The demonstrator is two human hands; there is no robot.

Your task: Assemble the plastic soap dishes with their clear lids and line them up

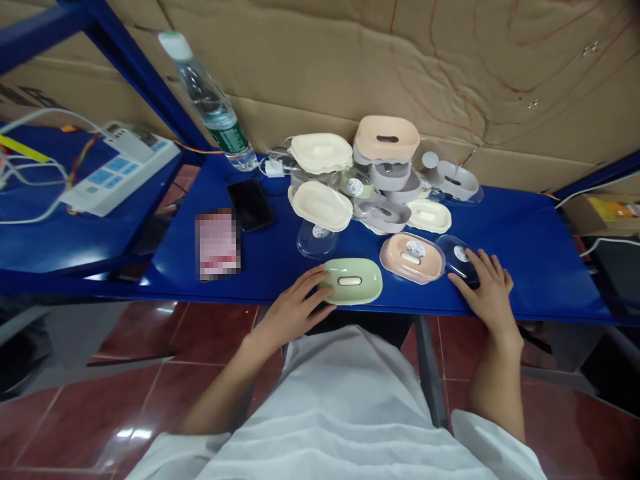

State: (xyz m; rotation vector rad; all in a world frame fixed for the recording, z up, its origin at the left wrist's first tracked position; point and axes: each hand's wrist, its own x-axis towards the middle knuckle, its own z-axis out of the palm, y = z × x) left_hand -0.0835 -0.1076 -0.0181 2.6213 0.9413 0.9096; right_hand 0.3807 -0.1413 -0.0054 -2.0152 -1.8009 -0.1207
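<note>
My left hand [300, 300] rests with fingers spread at the left end of a green oval soap dish [356, 291] near the table's front edge. A small cream-coloured bar-like piece [349, 281] shows in the middle of that dish. Over to the right, my right hand [485, 283] has its fingers apart, touching or just above a clear plastic lid [456, 252] with a round sticker. Between my hands lies a peach soap dish [417, 265] under a clear cover with a sticker. Whether the right fingertips press on the lid is hard to tell.
Behind stands a pile of cream dishes [323, 207], grey trays [393, 217] and a peach piece [395, 127]. Another clear lid [315, 243] lies left. A water bottle [220, 113], a black phone [251, 203] and a blurred-out object [218, 243] occupy the blue table's [540, 267] left side.
</note>
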